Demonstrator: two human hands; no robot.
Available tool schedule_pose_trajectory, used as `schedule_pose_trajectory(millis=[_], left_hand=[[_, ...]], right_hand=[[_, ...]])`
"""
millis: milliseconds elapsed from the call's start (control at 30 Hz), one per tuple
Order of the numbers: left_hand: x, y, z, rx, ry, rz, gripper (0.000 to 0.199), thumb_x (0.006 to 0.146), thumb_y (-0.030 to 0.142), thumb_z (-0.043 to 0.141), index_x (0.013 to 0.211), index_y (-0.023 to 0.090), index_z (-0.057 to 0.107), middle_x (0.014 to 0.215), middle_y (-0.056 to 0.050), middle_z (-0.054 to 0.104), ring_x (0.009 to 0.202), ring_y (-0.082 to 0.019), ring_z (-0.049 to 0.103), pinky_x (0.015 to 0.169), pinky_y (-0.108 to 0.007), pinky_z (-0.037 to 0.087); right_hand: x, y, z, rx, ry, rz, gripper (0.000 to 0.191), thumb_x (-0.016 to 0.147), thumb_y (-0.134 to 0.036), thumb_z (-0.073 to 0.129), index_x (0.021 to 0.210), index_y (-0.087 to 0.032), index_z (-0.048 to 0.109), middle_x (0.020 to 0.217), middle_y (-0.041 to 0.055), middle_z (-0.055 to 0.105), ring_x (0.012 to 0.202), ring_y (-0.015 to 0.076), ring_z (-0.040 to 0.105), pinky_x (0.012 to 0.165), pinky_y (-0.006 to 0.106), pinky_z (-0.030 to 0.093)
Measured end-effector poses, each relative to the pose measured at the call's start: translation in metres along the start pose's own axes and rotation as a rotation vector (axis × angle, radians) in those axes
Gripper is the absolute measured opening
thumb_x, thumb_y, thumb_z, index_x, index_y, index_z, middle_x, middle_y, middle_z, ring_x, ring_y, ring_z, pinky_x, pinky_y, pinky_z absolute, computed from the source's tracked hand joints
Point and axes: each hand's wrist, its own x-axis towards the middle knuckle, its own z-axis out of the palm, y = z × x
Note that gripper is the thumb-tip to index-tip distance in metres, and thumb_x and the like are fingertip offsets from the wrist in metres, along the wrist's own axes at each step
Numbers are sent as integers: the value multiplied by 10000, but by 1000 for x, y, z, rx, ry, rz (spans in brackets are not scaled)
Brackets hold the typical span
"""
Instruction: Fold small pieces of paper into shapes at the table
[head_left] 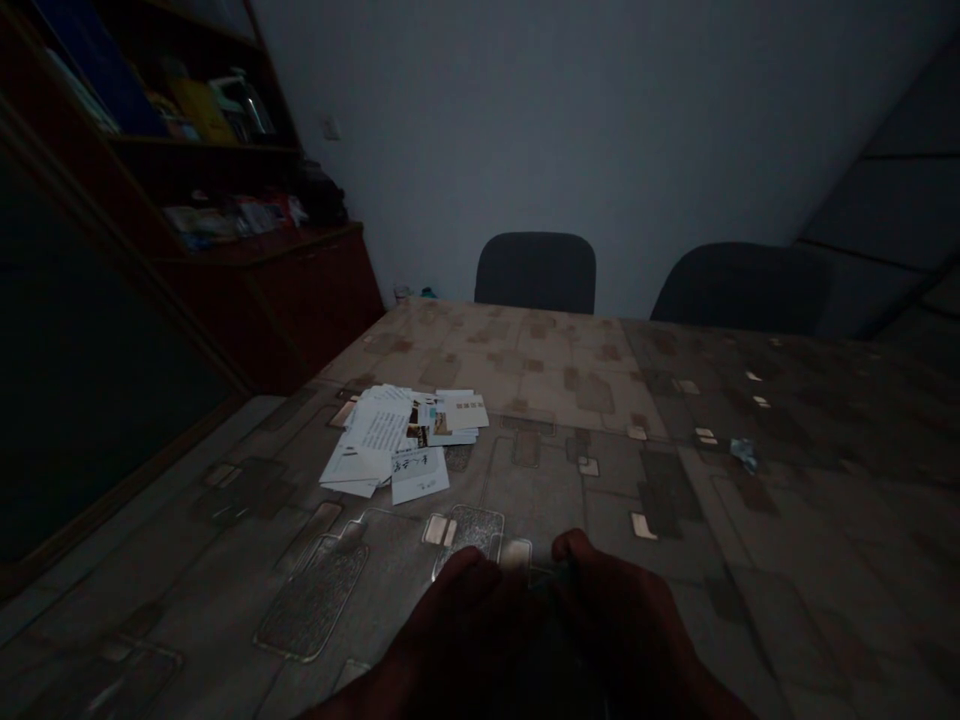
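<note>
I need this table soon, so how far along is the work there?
Nothing looks clearly finished: the paper cards lie in a loose, overlapping pile. The left hand and right hand are close together, but it's too dark to identify anything between them. What's left is unclear; the pile looks untidy, and a crumpled scrap lies to the right.

Loose pile of printed cards (382, 430) noted on patterned tablecloth (555, 370), left of centre. Left hand (469, 610) and right hand (622, 610) held close together at near edge; fingers curled, contents obscured by darkness. Crumpled scrap (744, 454) observed at right; two chairs (535, 272) seen beyond far edge.
</note>
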Motion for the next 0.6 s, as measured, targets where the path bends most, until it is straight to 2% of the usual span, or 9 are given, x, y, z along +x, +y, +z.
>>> schedule_pose_trajectory(millis=[233,367,467,600], left_hand=[[4,-2,20,-12,23,20,77,885,132,610,927,193,589,901,-7,648,748,-177,535,775,-364,393],[6,-6,15,-86,19,-100,81,904,154,612,851,212,597,820,16,640,737,-168,559,724,-331,423],[4,-10,11,-166,122,-192,62,930,186,597,962,236,616,903,20,668,800,-160,605,833,-353,450],[-2,-13,13,-144,231,-180,174,983,174,486,1038,262,626,997,26,698,872,-147,651,999,-406,414]], right_hand=[[1,-1,3,-33,34,-4,172,824,-142,555,939,-250,488,701,-42,727,587,178,717,473,211,306],[2,0,9,-82,89,-39,207,795,-132,575,939,-250,484,700,-38,722,601,187,719,480,218,313],[1,2,13,-101,125,-64,213,783,-135,581,937,-245,485,709,-28,723,607,195,721,486,224,327],[1,4,16,-93,156,-104,174,807,-176,568,945,-241,484,689,-26,717,563,198,711,467,233,320]])
